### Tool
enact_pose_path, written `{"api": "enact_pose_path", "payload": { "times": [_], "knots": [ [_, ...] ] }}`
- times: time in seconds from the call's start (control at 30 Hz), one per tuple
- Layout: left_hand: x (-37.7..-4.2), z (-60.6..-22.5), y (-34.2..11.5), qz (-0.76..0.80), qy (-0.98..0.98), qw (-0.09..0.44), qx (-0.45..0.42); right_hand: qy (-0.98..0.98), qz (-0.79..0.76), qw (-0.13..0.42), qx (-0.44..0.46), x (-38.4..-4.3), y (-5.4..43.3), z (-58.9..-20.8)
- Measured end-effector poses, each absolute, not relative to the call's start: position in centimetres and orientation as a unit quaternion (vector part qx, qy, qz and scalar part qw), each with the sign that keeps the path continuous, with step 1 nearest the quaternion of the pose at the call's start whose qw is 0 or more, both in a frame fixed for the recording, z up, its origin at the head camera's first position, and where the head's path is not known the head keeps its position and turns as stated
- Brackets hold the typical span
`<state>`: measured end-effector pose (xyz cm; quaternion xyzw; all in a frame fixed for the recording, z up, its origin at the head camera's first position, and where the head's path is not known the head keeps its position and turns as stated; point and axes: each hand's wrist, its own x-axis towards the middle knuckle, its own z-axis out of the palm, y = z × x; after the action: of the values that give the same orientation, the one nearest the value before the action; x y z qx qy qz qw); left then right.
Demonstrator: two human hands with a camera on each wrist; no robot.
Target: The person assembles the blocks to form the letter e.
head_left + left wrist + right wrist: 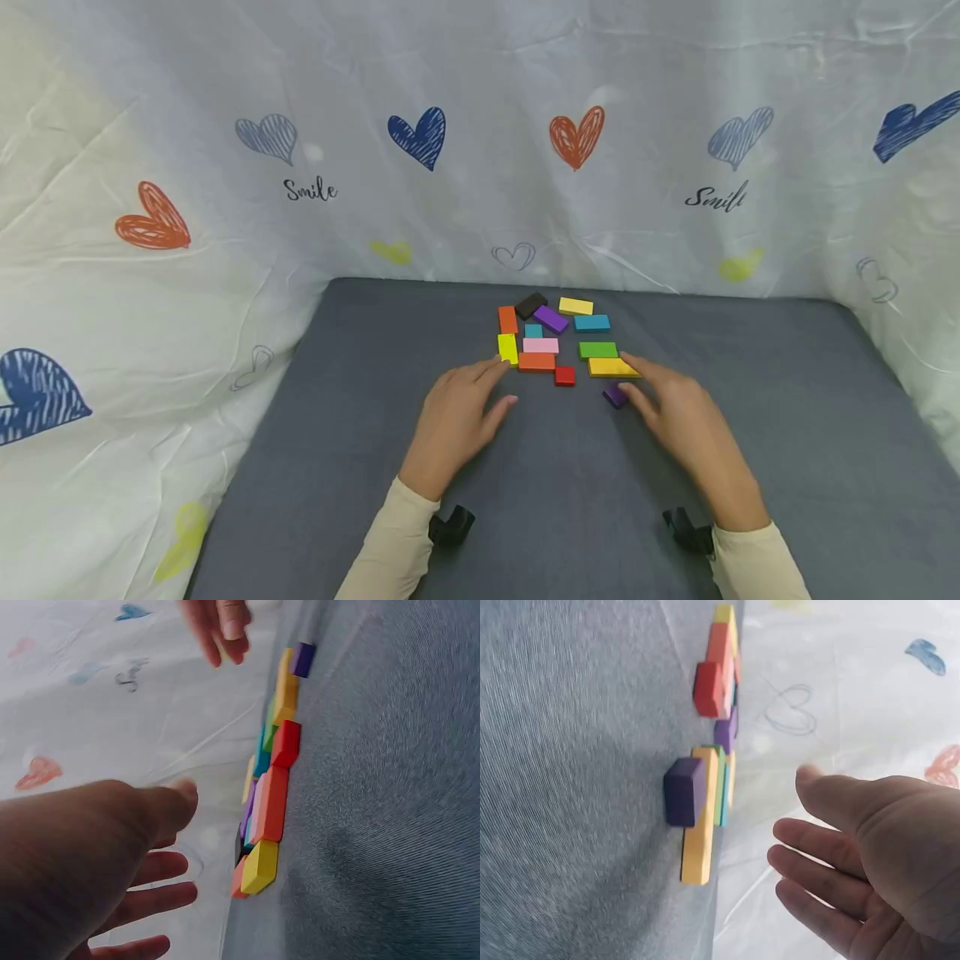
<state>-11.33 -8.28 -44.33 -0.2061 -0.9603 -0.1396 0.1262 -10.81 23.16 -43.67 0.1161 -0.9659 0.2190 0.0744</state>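
Several coloured wooden blocks lie in a loose cluster on the grey cloth. My left hand (459,414) is at the cluster's near left, fingers extended and thumb apart; its fingertips overlap the yellow block (507,348) in the head view. Close by are an orange block (536,362) and a small red block (565,377). On the other side, my right hand (684,417) hovers with thumb and fingers spread, nearest a long golden-yellow block (609,367) and a dark purple block (615,396). In the right wrist view this hand (855,855) holds nothing, its fingers loosely bent.
Behind these lie green (597,350), blue (592,322), pale yellow (576,306), purple (551,320), black (531,305) and pink (542,345) blocks. A white curtain (480,200) printed with hearts hangs beyond the table's far edge. Each wrist carries a black camera mount (452,527).
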Motion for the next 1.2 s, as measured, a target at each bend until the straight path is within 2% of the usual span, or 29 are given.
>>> {"api": "enact_pose_path", "payload": {
  "times": [0.23,0.53,0.73,1.2],
  "knots": [
    [-14.1,-44.7,-6.7,-0.107,-0.96,0.123,-0.229,-0.965,0.217,0.083,0.125,-12.4,23.9,-44.4],
    [-16.8,-45.8,-5.0,-0.081,-0.962,0.086,-0.246,-0.972,0.204,0.045,0.111,-13.8,24.2,-45.7],
    [-17.7,-46.7,-4.0,-0.054,-0.965,0.065,-0.247,-0.973,0.198,0.032,0.116,-14.3,24.4,-46.1],
    [-18.6,-47.4,-2.9,-0.024,-0.969,0.062,-0.236,-0.975,0.185,0.023,0.117,-15.0,24.2,-46.8]
  ]
}}
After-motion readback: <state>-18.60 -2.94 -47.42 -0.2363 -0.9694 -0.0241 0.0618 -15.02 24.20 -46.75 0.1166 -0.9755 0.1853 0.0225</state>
